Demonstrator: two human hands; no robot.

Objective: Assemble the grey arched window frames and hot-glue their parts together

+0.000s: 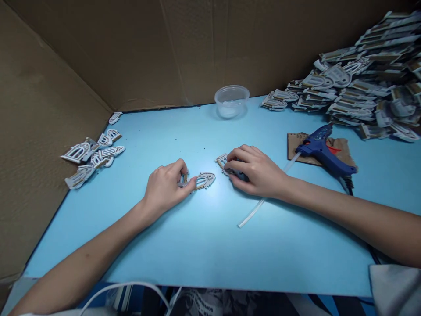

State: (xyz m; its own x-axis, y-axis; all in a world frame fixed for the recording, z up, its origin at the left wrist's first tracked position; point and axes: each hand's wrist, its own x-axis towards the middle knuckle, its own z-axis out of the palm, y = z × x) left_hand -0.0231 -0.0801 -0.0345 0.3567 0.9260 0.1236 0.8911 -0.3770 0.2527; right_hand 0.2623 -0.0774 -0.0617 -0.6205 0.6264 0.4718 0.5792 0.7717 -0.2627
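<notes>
Two bare hands worked low over a light blue surface point(210, 250), with brown cardboard point(131, 52) standing along its left and far sides. The left hand point(167, 182) was drawn into a narrow pinch about the left end of a pointed piece point(205, 179), white with tan edging and an arched opening; its tip pointed right, and the fingers and thumb partly hid the rest. The right hand point(255, 171) was curled, thumb and fingers closed around a dark object point(237, 174) mostly hidden under them. A second white piece point(221, 160) showed just beyond those fingertips, to their left; whether they touched it could not be told.

A clear glue stick point(251, 213) lay slantwise under the right forearm, running up to the back of a blue glue gun point(320, 149). The gun rested on a scrap of cardboard point(292, 147) to the right, its nozzle toward the far side and its cord leading nearer. A round clear tub point(232, 101) stood near the far cardboard wall. A small group of similar white pieces point(77, 153) lay at the left edge, some overlapping, while a large heap of them point(355, 96) was stacked at the far right.
</notes>
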